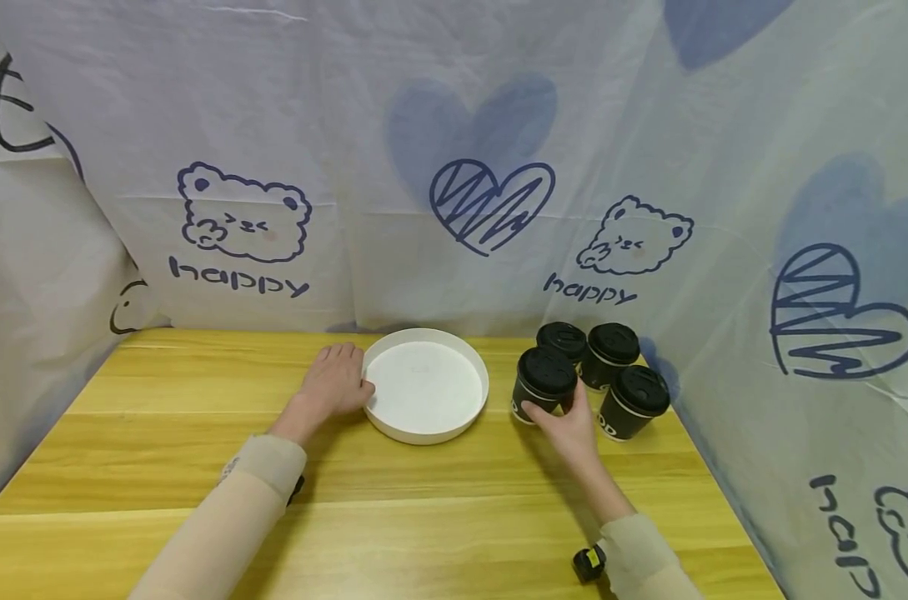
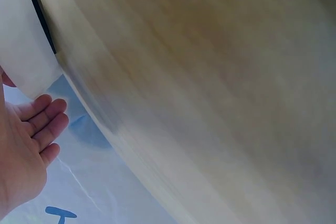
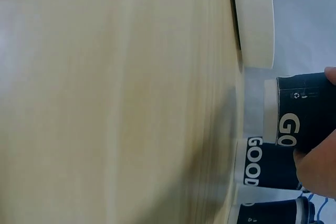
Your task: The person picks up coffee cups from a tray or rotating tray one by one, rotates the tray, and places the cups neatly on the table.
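Note:
Beside the left rim of a round white shallow tray [image 1: 424, 390], my left hand [image 1: 335, 385] rests with its fingers extended and its thumb touching the rim. In the left wrist view the fingers of that hand [image 2: 26, 145] look loosely straight near the tray's outer wall [image 2: 26, 30]. My right hand [image 1: 571, 429] grips a black paper cup [image 1: 534, 398] with a black lid, thumb on one side and fingers mostly hidden behind. Seen from the right wrist, this cup [image 3: 310, 111] is upright and raised off the table, right of the tray.
More lidded black cups stand at the back right: one behind [image 1: 562, 338], one beside it [image 1: 613, 354], and one nearer [image 1: 634, 402]. The wooden table [image 1: 423, 517] meets a printed cloth [image 1: 371, 250] at the back and sides.

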The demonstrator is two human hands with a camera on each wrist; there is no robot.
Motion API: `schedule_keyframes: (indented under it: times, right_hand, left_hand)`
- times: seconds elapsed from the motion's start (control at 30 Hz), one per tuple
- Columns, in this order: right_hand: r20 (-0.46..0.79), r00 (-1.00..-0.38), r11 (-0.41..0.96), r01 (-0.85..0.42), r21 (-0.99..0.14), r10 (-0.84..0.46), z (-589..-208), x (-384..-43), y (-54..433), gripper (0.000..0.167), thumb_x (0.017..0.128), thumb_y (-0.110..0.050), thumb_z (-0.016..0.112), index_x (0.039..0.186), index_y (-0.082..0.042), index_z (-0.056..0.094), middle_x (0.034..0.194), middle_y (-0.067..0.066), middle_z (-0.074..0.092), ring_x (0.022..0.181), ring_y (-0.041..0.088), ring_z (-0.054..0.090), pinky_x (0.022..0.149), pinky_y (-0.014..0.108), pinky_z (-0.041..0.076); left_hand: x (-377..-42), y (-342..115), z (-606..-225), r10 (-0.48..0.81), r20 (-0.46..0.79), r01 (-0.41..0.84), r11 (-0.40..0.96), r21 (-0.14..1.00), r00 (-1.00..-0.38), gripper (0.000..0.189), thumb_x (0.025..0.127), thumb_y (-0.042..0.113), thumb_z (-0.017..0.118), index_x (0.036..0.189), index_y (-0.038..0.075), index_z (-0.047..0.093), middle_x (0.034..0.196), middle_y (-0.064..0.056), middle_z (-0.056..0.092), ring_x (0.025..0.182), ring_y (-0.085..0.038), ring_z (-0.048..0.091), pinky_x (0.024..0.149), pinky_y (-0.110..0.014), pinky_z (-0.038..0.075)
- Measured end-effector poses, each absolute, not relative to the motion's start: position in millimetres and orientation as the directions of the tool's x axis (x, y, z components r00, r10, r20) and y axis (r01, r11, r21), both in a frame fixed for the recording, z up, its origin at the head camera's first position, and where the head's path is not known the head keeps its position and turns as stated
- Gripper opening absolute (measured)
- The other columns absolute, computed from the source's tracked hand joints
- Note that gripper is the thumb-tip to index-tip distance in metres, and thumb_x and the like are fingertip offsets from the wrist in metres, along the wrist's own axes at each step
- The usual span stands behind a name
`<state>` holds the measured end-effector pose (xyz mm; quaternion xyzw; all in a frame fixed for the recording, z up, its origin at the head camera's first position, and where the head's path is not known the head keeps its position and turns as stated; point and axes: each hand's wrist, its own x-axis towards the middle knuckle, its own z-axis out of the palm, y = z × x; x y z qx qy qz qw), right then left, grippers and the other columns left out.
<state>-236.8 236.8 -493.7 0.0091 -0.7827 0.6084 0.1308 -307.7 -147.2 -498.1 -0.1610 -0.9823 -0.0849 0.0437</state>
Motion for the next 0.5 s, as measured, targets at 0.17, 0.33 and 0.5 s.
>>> schedule_keyframes:
  times: [0.17, 0.33, 0.5]
  right_hand:
    - [0.179, -0.971, 0.294, -0.128, -0.947, 0.155, -493, -233, 243, 0.086, 0.086, -0.007, 0.083, 0.156, -0.003, 0.032, 0.152, 0.02, 0.047, 0.145, 0.038, 0.043, 0.12, 0.05, 0.035]
    - [0.142, -0.972, 0.341, -0.071, -0.937, 0.187, -493, -231, 250, 0.086, 0.087, -0.012, 0.082, 0.156, -0.005, 0.032, 0.153, 0.02, 0.045, 0.145, 0.038, 0.042, 0.119, 0.052, 0.037]
    - [0.133, -0.968, 0.363, -0.048, -0.931, 0.214, -492, -228, 255, 0.087, 0.087, -0.011, 0.081, 0.157, -0.002, 0.03, 0.153, 0.022, 0.044, 0.144, 0.04, 0.042, 0.118, 0.053, 0.037]
  left_hand:
    - [-307, -147, -498, 0.306, 0.113, 0.321, 0.934, 0.156, -0.945, 0.057, 0.093, 0.029, 0.058, 0.131, -0.013, 0.052, 0.134, -0.029, 0.055, 0.13, -0.047, 0.047, 0.119, -0.058, 0.03]
    - [-307, -148, -498, 0.306, 0.109, 0.32, 0.934, 0.158, -0.946, 0.059, 0.093, 0.031, 0.057, 0.132, -0.013, 0.052, 0.134, -0.029, 0.055, 0.13, -0.047, 0.047, 0.12, -0.057, 0.029]
    - [-307, -148, -498, 0.307, 0.107, 0.321, 0.934, 0.156, -0.946, 0.059, 0.093, 0.031, 0.057, 0.132, -0.013, 0.052, 0.133, -0.029, 0.055, 0.13, -0.047, 0.047, 0.12, -0.057, 0.029]
